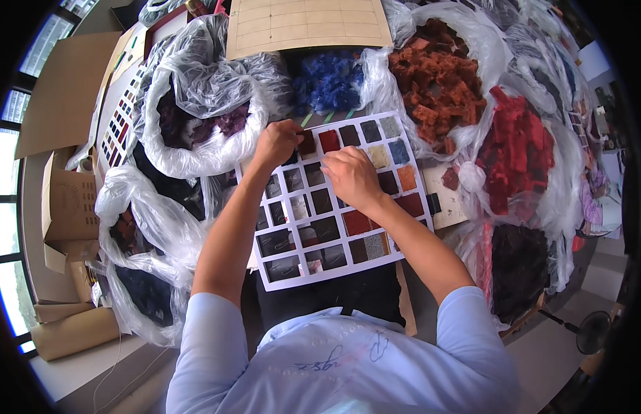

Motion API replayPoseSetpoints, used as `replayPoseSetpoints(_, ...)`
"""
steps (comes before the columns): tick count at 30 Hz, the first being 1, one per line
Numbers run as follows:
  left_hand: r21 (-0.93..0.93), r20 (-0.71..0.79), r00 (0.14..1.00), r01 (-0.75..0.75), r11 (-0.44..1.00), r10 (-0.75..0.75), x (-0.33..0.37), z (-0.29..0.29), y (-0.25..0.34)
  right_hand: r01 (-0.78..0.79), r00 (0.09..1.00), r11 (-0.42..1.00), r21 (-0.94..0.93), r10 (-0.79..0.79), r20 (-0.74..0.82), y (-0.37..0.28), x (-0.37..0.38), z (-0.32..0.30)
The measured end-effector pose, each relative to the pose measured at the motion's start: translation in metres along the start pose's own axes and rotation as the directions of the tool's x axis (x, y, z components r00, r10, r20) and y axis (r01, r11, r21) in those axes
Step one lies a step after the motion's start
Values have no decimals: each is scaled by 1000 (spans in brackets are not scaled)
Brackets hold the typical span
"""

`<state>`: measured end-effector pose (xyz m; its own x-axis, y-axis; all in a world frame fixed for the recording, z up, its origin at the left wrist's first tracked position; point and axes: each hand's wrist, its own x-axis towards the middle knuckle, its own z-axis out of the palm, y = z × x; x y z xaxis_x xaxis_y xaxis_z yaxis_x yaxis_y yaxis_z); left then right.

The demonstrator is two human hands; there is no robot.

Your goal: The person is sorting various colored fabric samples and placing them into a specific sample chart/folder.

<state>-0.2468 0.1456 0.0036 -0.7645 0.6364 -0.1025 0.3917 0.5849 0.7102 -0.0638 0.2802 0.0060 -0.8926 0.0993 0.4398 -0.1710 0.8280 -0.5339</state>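
Observation:
A white sample card [375,263] with a grid of small coloured fabric squares lies in front of me. My left hand [275,141] rests at the card's top left corner, fingers closed on a dark maroon square [307,143]. My right hand [351,176] lies palm down on the middle of the card, fingers pressing near a red square [328,140] in the top row. Other squares are grey, blue, beige, orange and dark red.
Clear plastic bags of fabric pieces ring the card: dark purple [196,121], blue [327,79], rust orange [438,79], red [517,145], black [517,265]. A beige grid sheet [306,24] lies at the back. Cardboard boxes [68,207] stand at left, a fan [593,331] at lower right.

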Motion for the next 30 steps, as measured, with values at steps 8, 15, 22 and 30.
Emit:
replayPoseSetpoints(8, -139, -4, 997, 78, 987, -80, 3, 0, -10, 39, 999, 997, -69, -37, 31, 29, 39, 34)
replayPoseSetpoints(15, -389, 221, 962, 240, 889, -163, 13, -3, -17, 37, 996, 998, -53, -33, 84, 37, 39, 30)
replayPoseSetpoints(22, 160, -151, 976, -131, 978, 155, -18, 16, -13, 156, 960, 975, -157, -112, 255, 21, 45, 26)
replayPoseSetpoints(30, 40, -344, 922, -174, 984, 177, -82, -11, -8, 321, 865, 896, -308, -145, 480, 18, 55, 9)
